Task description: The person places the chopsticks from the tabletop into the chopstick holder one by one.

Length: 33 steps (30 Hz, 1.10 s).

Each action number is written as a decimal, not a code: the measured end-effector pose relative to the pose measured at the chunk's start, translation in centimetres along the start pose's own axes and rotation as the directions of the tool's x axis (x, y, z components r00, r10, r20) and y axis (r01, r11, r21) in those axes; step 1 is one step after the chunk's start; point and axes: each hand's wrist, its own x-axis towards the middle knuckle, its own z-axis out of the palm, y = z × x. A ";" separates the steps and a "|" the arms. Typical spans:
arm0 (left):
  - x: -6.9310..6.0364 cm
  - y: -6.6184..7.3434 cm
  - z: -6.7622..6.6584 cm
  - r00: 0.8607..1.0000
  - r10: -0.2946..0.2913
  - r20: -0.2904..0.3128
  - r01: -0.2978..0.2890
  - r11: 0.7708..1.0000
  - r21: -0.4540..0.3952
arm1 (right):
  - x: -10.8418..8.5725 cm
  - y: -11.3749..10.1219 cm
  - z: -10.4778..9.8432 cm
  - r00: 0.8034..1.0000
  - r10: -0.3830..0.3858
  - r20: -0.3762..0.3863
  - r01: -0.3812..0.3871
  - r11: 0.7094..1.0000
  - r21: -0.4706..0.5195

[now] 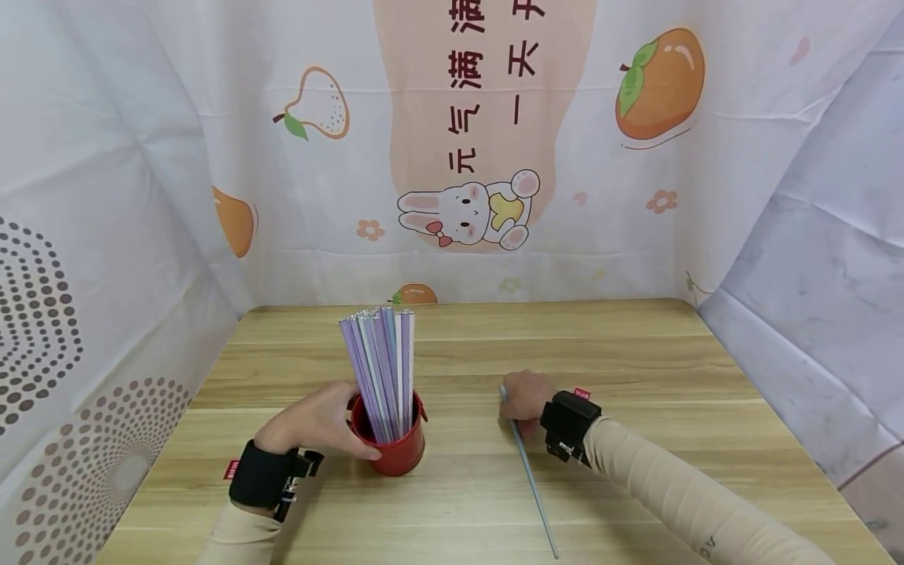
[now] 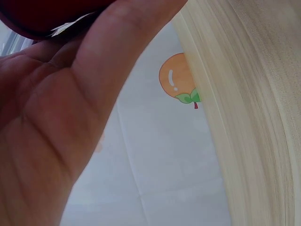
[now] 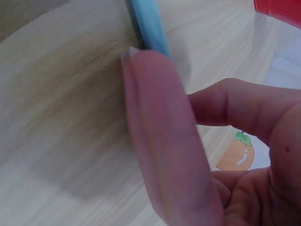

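My left hand (image 1: 321,420) grips the left side of a small red bucket (image 1: 402,457), its thumb along the front. Many long thin sticks (image 1: 381,369) in purple, white and pale blue stand in the bucket, leaning slightly left. In the left wrist view, the bucket's dark red wall (image 2: 51,14) shows above the palm. My right hand (image 1: 526,399) pinches a single blue stick (image 1: 534,486) close to its far end. That stick slants toward the front of the table. The right wrist view shows the blue stick (image 3: 150,26) at my fingertips, partly hidden by a finger.
Both hands work over a light wood-grain table (image 1: 459,518). A white printed cloth (image 1: 318,212) hangs behind its back edge, and more cloth hangs at the left and right sides. The bucket stands to the left of the right hand, with a gap between.
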 end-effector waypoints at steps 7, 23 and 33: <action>0.0 0.0 0.0 1.000 0.002 -0.002 -0.002 1.000 0.008 | 0.1 -0.2 0.0 1.000 0.012 0.014 -0.012 0.999 -0.036; -0.1 0.2 -0.1 1.000 -0.012 0.001 0.012 1.000 -0.021 | -0.7 -3.0 -3.8 0.970 -0.244 -0.003 0.242 0.960 0.137; 0.0 0.1 0.0 1.000 -0.001 0.002 0.001 1.000 -0.014 | -2.2 -7.2 -7.4 0.947 -0.308 -0.092 0.321 0.906 0.277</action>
